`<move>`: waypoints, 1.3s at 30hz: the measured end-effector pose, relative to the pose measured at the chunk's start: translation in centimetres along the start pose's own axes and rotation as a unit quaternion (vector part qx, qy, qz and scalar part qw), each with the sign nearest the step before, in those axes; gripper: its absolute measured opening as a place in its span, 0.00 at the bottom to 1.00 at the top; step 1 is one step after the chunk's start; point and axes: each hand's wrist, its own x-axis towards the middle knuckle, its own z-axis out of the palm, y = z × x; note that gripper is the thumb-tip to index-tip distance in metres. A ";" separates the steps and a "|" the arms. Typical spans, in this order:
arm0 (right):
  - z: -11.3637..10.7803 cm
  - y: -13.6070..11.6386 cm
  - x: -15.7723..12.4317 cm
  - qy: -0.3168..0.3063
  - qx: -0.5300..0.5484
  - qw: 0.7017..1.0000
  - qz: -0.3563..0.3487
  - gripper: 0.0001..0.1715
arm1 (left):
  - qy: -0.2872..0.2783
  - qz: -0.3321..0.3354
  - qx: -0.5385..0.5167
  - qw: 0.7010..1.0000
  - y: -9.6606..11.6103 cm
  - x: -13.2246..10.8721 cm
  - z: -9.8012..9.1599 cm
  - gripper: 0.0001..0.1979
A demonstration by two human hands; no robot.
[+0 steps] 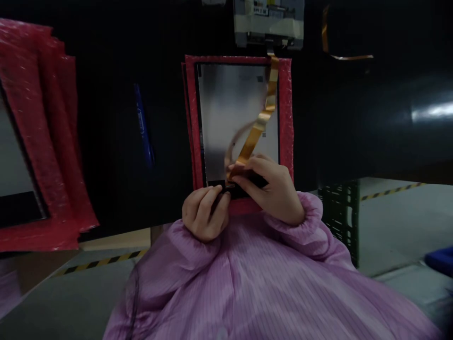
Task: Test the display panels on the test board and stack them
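- The black table (113,71) is the biggest thing, and it holds all the rest.
- On the left lies a pile of red bubble wrap (63,141). It looks soft and light.
- In the middle, a flat screen panel (230,89) lies face up on a red bubble wrap sheet (286,123). The panel looks thin, stiff and easy to crack, and its shiny top may be slippery. It is best held by its edges, with two hands, and never pressed in the middle. The soft sheet should help keep it from scratches.
- A gray box (269,40) sits at the far side, just past the panel. It looks hard and heavier than the cable.
- The right hand (276,186) pinches the near end of the cable between thumb and fingers, over the panel's near part.
- The left hand (205,215) is curled, with its fingertips by the panel's near edge. I can't see if it grips anything there.
- The gold ribbon cable (264,120) runs from the gray box, over the right part of the panel, to the right hand. It seems light and bendy, but a sharp fold or hard tug could hurt it. Hold it flat, close to its end.
- A blue pen (144,127) lies left of the panel, well apart from both hands. It looks light and may roll.
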 end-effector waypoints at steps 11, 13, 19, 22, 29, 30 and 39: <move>0.1 0.2 0.1 -0.008 -0.021 0.999 -0.031 0.05 | -0.001 0.006 0.001 1.000 -0.1 -0.2 0.2 0.10; 0.2 0.4 0.0 -0.010 -0.023 0.999 -0.036 0.06 | 0.000 0.004 0.003 1.000 -0.1 -0.3 0.2 0.10; 0.1 0.5 0.2 -0.013 -0.021 0.998 -0.054 0.07 | -0.007 0.014 0.010 1.000 -0.2 -0.1 0.1 0.10; 0.1 0.4 0.3 -0.010 -0.015 0.998 -0.059 0.07 | -0.002 0.010 0.014 1.000 -0.1 0.1 0.1 0.09; 0.1 0.4 0.3 -0.030 -0.029 0.998 -0.052 0.07 | -0.001 0.015 0.008 1.000 -0.1 0.0 0.2 0.09; 0.1 0.5 0.3 -0.029 -0.032 0.998 -0.053 0.07 | -0.002 0.017 0.009 1.000 -0.1 0.0 0.2 0.09; 0.1 0.7 0.3 -0.026 -0.032 0.997 -0.064 0.08 | -0.003 0.019 0.002 1.000 -0.2 -0.1 0.2 0.09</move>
